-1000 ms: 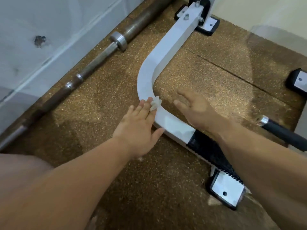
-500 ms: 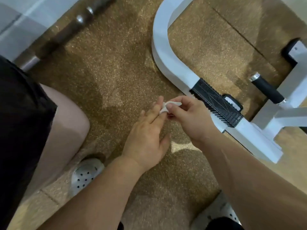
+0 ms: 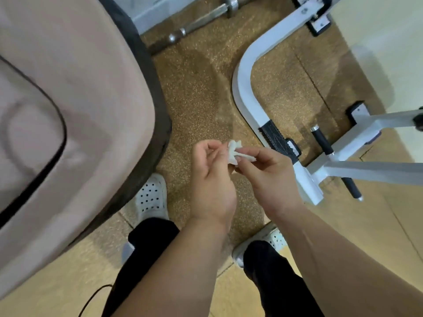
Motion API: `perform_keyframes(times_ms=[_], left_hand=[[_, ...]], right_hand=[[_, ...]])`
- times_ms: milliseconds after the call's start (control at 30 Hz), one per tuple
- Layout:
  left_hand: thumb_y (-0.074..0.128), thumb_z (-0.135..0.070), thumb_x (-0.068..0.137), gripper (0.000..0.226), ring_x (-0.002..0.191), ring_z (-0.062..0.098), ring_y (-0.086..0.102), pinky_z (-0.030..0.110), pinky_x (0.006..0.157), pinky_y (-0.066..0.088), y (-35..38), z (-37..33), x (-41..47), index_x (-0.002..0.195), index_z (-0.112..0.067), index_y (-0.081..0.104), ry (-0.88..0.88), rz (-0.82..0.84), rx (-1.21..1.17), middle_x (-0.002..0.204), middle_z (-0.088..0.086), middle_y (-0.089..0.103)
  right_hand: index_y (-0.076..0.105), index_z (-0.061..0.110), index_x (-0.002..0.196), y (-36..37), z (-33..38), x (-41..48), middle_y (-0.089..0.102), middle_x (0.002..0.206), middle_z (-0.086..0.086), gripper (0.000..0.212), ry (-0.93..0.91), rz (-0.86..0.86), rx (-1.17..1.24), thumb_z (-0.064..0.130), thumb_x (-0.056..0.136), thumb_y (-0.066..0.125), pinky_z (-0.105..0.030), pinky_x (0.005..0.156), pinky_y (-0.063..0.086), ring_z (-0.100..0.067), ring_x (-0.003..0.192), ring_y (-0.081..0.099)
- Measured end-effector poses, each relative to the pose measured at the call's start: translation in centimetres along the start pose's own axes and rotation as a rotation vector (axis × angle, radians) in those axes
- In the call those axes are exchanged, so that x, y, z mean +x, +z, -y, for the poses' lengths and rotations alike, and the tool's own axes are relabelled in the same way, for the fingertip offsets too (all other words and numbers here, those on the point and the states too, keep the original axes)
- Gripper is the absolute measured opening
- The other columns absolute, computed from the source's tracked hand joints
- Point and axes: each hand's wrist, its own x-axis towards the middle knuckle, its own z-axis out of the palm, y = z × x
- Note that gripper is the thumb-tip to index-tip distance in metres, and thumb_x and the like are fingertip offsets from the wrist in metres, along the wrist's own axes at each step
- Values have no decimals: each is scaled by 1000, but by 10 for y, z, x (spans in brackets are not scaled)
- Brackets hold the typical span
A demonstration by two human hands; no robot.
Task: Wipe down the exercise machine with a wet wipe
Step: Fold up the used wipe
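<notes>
A small crumpled white wet wipe (image 3: 235, 152) is held between both hands above the floor. My left hand (image 3: 211, 177) pinches its left side with curled fingers. My right hand (image 3: 267, 172) pinches its right side between thumb and fingers. The exercise machine's white curved base tube (image 3: 246, 92) lies on the floor to the right of the hands, with a black ribbed foot grip (image 3: 278, 140) on it. Neither hand touches the machine.
A padded tan seat (image 3: 75, 124) fills the left side, close to my left arm. A steel barbell (image 3: 201, 19) lies along the far wall. A black handle bar (image 3: 321, 140) and white frame bars (image 3: 366, 168) stand at right. My white shoes (image 3: 151, 195) rest on the brown mat.
My hands left the white tube and came together with the wipe. I rose to standing, so the machine now looks farther below and the tan seat has come into view.
</notes>
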Motion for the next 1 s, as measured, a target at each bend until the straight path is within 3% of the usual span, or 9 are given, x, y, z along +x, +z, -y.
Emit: perform_keyframes(times_ms=[133, 267, 367, 433, 533, 633, 767, 867, 1000], left_hand=[[58, -21, 103, 10, 106, 19, 71, 34, 94, 54, -4, -67, -44, 108, -28, 63, -7, -7, -29, 111, 4, 74], [55, -30, 105, 23, 117, 5, 64, 31, 105, 49, -18, -129, -93, 127, -32, 62, 34, 48, 110, 126, -7, 69], [48, -25, 108, 32, 125, -9, 54, 19, 109, 44, -43, -168, -130, 138, -32, 56, 102, 110, 276, 133, -21, 61], [49, -25, 107, 29, 113, -16, 56, 9, 98, 45, -71, -189, -151, 131, -39, 55, 209, 47, 556, 118, -32, 62], [48, -27, 103, 31, 111, 5, 60, 28, 97, 49, -118, -211, -172, 131, -29, 61, 307, -119, 986, 118, -15, 67], [51, -16, 98, 43, 127, 23, 52, 39, 105, 44, -160, -225, -185, 140, -20, 57, 227, -227, 1148, 139, 2, 57], [51, -16, 96, 53, 150, 21, 27, 44, 120, 28, -199, -239, -180, 150, -17, 47, 110, -138, 1330, 161, 1, 35], [48, -19, 98, 62, 156, 20, 10, 48, 125, 15, -214, -245, -171, 158, -22, 32, 29, -58, 1404, 168, -1, 20], [46, -21, 100, 67, 157, 20, -1, 51, 125, 9, -222, -251, -159, 161, -27, 19, 4, -43, 1428, 171, -4, -3]], right_hand=[[81, 35, 87, 13, 74, -33, 79, 90, 5, 10, -32, -2, -42, 26, 84, 85, -50, 88, 60, -19, 90, 76], [74, 39, 82, 26, 140, -63, 74, 82, 12, 19, -72, -8, -181, 24, 81, 87, -31, 77, 57, -5, 79, 70], [70, 39, 77, 38, 180, -83, 73, 79, 11, 21, -66, 67, -266, 23, 82, 83, -37, 73, 60, -12, 75, 71], [68, 38, 81, 49, 204, -97, 71, 80, 9, 19, -82, 116, -302, 23, 82, 80, -43, 71, 60, -20, 74, 70], [67, 32, 82, 66, 230, -116, 68, 76, 8, 20, -64, 177, -372, 15, 86, 76, -36, 65, 56, -23, 69, 66], [71, 29, 88, 85, 244, -129, 71, 80, 5, 14, 11, 220, -414, 15, 89, 74, -30, 65, 55, -19, 72, 68], [73, 25, 103, 109, 251, -138, 74, 94, 1, 15, 143, 316, -464, 17, 91, 69, -30, 72, 56, -19, 85, 71], [71, 20, 122, 125, 249, -138, 73, 113, -6, 32, 223, 381, -512, 13, 91, 66, -34, 78, 56, -23, 95, 69], [48, 16, 151, 144, 261, -136, 61, 135, -10, 55, 385, 473, -456, 13, 98, 61, -37, 84, 61, -17, 95, 70]])
